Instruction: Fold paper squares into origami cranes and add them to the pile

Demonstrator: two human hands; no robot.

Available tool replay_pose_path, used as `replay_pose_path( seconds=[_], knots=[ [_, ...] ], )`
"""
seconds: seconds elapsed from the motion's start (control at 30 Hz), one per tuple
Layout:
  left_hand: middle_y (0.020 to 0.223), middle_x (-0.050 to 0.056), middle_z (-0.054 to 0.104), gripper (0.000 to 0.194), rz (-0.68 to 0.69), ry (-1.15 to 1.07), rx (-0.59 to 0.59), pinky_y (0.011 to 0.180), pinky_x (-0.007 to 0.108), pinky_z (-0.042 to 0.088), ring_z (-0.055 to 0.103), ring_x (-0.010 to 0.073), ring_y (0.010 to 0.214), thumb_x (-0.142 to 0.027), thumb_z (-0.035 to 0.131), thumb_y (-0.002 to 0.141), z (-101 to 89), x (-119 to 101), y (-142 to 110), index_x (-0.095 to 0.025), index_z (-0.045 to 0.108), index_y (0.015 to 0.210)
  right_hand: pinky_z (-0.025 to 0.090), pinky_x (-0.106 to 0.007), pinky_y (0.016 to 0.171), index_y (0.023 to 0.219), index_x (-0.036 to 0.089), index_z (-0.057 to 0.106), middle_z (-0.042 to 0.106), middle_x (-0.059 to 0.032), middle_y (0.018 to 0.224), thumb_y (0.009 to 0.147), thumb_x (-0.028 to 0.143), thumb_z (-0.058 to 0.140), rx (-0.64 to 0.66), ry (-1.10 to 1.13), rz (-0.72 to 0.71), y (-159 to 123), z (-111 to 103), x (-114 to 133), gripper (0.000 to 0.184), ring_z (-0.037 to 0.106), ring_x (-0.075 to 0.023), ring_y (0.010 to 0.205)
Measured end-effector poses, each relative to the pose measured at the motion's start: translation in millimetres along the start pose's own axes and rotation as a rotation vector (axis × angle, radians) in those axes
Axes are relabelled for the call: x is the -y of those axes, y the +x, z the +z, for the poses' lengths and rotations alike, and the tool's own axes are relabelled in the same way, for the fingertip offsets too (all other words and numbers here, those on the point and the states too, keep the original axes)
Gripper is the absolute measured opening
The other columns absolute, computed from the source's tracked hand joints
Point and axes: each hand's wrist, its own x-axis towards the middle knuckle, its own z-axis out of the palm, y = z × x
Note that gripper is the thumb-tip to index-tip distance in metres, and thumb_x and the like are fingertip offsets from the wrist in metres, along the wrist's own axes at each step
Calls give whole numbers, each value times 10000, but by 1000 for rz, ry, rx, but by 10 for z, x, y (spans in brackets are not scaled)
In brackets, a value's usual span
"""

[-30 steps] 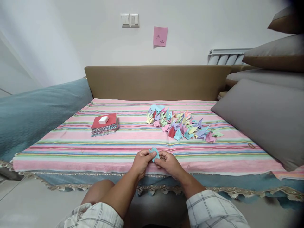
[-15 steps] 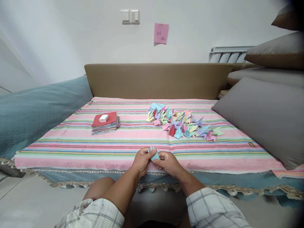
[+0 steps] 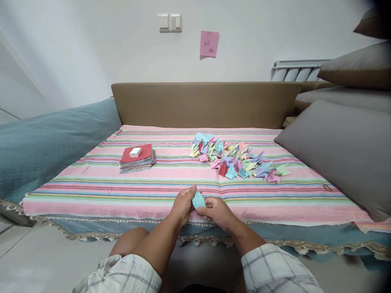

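Observation:
Between my hands, above the front part of the striped cloth, is a small light-blue piece of folded paper [image 3: 198,200], narrowing to a point at its top. My left hand [image 3: 183,204] pinches its left side, with the thumb up near the top. My right hand [image 3: 216,210] grips its lower right corner between thumb and fingers. Both hands are closed on the paper, and its back side is hidden. Past my hands, to the right, lies a spread of many-coloured paper cranes [image 3: 236,162].
A stack of coloured paper [image 3: 137,159] with a white block [image 3: 135,152] on top sits to the left. The striped cloth [image 3: 91,183] covers the seat. Grey cushions [image 3: 339,150] pile up at the right, and a blue bolster [image 3: 61,138] is at the left.
My left thumb has moved up toward the top of the folded paper. More of the paper's broad face shows now. The view has shifted slightly.

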Motion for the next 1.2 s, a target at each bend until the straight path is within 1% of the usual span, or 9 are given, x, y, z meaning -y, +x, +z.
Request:
replay_pose_path(
  seconds=[0.1, 0.17, 0.23, 0.37, 0.53, 0.77, 0.97, 1.13, 1.2],
  knots=[
    [588, -14, 581, 461, -58, 33, 85, 457, 185, 372, 505, 72, 482, -518, 760, 555, -36, -17, -24, -135, 626, 774, 313, -201, 456, 654, 157, 554, 532, 48, 491, 596, 452, 729, -76, 23, -12, -6, -16, 29, 347, 425, -65, 437],
    [571, -15, 582, 399, -71, 95, 124, 463, 173, 367, 492, 55, 466, -405, 820, 509, -50, -16, -43, -120, 625, 709, 330, -202, 464, 663, 154, 557, 564, 36, 533, 598, 452, 728, -101, 41, -35, -11, -24, 45, 349, 436, -63, 450],
    [531, -14, 576, 370, -64, 94, 97, 480, 177, 377, 489, 52, 460, -366, 838, 478, -47, -5, -57, -107, 602, 600, 338, -203, 465, 666, 155, 554, 573, 33, 551, 598, 443, 734, -105, 61, -52, -15, -21, 51, 347, 439, -63, 454],
    [497, -6, 582, 385, -20, 38, 39, 504, 203, 397, 516, 79, 477, -372, 846, 433, -19, 29, -48, -113, 571, 507, 355, -205, 474, 663, 160, 535, 526, 54, 514, 601, 433, 745, -106, 105, -64, -13, 1, 34, 349, 446, -67, 462],
    [453, -40, 525, 389, 5, 56, -50, 454, 173, 354, 435, 37, 427, -362, 855, 402, -19, 44, -16, -107, 575, 495, 411, -206, 527, 811, 167, 575, 567, 40, 654, 605, 417, 759, -135, 199, -109, 2, -26, 34, 373, 500, -74, 557],
    [608, -18, 605, 370, -24, 18, -27, 513, 177, 435, 531, 61, 528, -358, 844, 460, 0, 7, -53, -119, 630, 646, 391, -203, 509, 714, 167, 543, 543, 52, 559, 629, 409, 747, -152, 213, -144, 9, -54, 39, 327, 485, -68, 501],
    [473, -46, 529, 429, 44, -71, -69, 456, 169, 404, 481, 48, 443, -375, 848, 439, 13, 0, -47, -125, 507, 509, 388, -204, 507, 710, 172, 525, 549, 51, 558, 640, 397, 742, -125, 191, -149, 11, -25, 12, 320, 477, -69, 496],
    [646, -25, 608, 398, -18, -25, 40, 513, 190, 448, 551, 73, 542, -328, 848, 477, 10, -7, -83, -139, 619, 742, 391, -212, 502, 701, 173, 530, 534, 52, 546, 641, 427, 734, -174, 192, -182, 11, 8, 29, 331, 475, -74, 488],
    [655, -7, 617, 383, -41, -16, 74, 556, 210, 473, 573, 90, 578, -319, 848, 482, 3, -15, -91, -123, 634, 732, 394, -216, 500, 695, 174, 534, 529, 53, 538, 637, 434, 735, -177, 180, -194, 10, 14, 36, 335, 473, -76, 485]
  ],
)
